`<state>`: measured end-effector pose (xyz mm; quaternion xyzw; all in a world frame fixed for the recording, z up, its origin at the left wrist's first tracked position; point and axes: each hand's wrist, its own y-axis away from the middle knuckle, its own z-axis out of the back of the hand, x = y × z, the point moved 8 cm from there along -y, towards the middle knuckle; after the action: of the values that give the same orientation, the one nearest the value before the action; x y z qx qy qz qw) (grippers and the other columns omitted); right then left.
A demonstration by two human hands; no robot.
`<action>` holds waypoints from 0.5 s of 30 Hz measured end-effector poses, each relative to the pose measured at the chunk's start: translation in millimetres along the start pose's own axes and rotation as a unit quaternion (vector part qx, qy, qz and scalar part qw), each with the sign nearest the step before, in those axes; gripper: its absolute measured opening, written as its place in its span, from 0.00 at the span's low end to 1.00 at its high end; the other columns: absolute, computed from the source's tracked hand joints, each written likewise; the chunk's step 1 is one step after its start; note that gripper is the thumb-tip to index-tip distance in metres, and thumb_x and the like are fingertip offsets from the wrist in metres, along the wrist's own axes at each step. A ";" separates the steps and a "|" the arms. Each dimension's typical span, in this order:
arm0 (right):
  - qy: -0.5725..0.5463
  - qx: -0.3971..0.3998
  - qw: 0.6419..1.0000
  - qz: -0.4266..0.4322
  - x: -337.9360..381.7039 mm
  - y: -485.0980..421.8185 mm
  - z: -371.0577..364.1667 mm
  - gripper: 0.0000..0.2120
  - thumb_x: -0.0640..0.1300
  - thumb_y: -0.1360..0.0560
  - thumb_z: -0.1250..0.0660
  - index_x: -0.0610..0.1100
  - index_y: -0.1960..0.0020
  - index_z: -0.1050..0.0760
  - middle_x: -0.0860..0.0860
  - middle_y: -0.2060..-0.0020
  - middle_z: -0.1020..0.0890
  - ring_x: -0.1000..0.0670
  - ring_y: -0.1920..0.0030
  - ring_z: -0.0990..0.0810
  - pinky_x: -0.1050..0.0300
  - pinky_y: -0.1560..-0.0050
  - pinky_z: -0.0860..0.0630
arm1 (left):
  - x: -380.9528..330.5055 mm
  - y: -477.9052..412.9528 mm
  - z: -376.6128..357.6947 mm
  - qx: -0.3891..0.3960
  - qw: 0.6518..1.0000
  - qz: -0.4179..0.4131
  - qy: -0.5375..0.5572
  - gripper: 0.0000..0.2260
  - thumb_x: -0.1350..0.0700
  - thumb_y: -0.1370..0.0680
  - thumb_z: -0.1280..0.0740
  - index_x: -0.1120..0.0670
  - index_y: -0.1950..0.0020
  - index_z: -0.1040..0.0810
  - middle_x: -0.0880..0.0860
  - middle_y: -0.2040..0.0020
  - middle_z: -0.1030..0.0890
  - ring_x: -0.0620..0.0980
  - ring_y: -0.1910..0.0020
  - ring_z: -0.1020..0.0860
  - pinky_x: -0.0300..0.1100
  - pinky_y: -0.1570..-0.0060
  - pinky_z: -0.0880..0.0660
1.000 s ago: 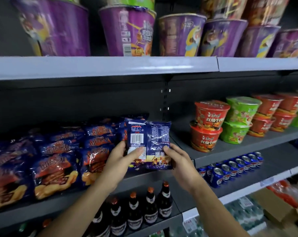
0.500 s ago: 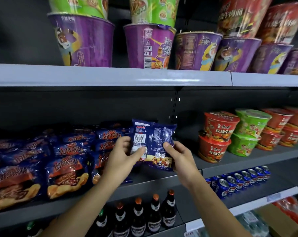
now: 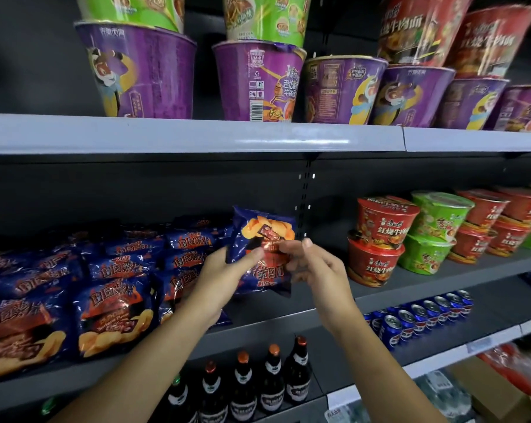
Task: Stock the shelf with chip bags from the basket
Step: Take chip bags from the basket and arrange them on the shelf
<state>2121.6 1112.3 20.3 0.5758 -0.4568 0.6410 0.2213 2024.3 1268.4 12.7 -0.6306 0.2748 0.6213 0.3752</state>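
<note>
A dark blue chip bag (image 3: 262,236) hangs in front of the middle shelf (image 3: 288,315), upside down with its printed front toward me. My left hand (image 3: 224,276) grips its left edge, thumb across the front. My right hand (image 3: 316,267) pinches the bag's right side with thumb and fingers. Rows of matching blue chip bags (image 3: 111,300) lie on the shelf to the left of the held bag. The basket is out of view.
Red and green noodle bowls (image 3: 410,236) stand stacked on the shelf to the right. Purple noodle cups (image 3: 258,83) line the upper shelf. Below are dark bottles (image 3: 258,389) and blue cans (image 3: 422,315). A cardboard box (image 3: 502,392) sits at the bottom right.
The bag has been turned round: its barcode back faced me before, its printed front faces me now, upside down. Both hands shifted their hold on it. The view tilted upward.
</note>
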 end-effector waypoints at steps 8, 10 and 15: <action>-0.041 -0.016 0.994 -0.102 -22.1 -0.8 6.5 0.16 0.46 0.22 0.29 0.51 0.35 0.25 0.52 0.45 0.16 0.52 0.46 0.15 0.59 0.50 0.20 | 1.6 2.8 -3.9 0.044 0.997 0.031 0.062 0.12 0.51 0.25 0.28 0.52 0.42 0.18 0.49 0.49 0.13 0.48 0.48 0.16 0.46 0.42 0.25; -0.063 -0.010 0.991 -0.115 -22.5 -0.9 3.6 0.11 0.44 0.22 0.29 0.48 0.40 0.21 0.49 0.49 0.14 0.50 0.51 0.13 0.58 0.54 0.19 | 0.0 3.6 -4.9 0.053 0.996 0.022 0.073 0.14 0.51 0.25 0.28 0.51 0.41 0.19 0.49 0.49 0.14 0.48 0.49 0.16 0.46 0.44 0.23; -0.180 -0.068 0.971 -0.139 -29.4 -4.6 10.4 0.02 0.37 0.23 0.30 0.41 0.54 0.23 0.43 0.56 0.14 0.44 0.55 0.16 0.50 0.52 0.22 | 10.3 6.4 -4.5 0.015 0.972 0.021 0.232 0.22 0.48 0.31 0.29 0.55 0.40 0.24 0.55 0.47 0.15 0.55 0.49 0.16 0.53 0.49 0.18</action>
<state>2137.9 1113.0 -6.6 0.7230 -0.4474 0.4573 0.2609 2022.5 1262.3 1.4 -0.7458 0.3766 0.4616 0.2980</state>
